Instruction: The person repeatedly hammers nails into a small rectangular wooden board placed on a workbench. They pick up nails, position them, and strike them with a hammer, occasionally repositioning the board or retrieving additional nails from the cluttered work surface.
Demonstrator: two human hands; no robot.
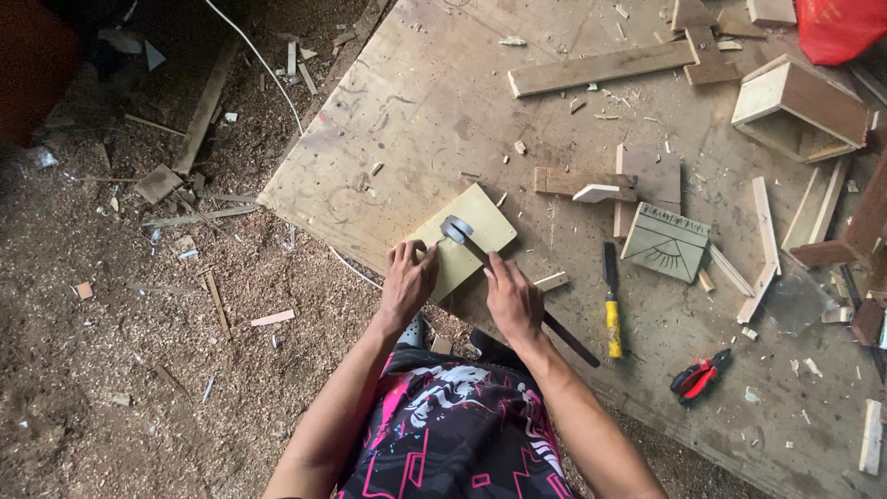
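A small pale yellow-green board (480, 220) lies on the big plywood sheet (425, 102) near its front edge. My left hand (407, 282) presses down on the board's near left corner. My right hand (514, 298) grips a long dark-handled tool (573, 341) whose rounded metal head (455, 227) rests on the board's middle. The handle runs back under my right palm toward the lower right.
A yellow-handled chisel (612, 310) and red-black pliers (698, 377) lie right of my hand. A carved grey panel (667, 242), wood strips (763, 249), a small wooden box (799, 109) and offcuts sit further right. Sawdust-covered ground (139, 305) with scraps is left.
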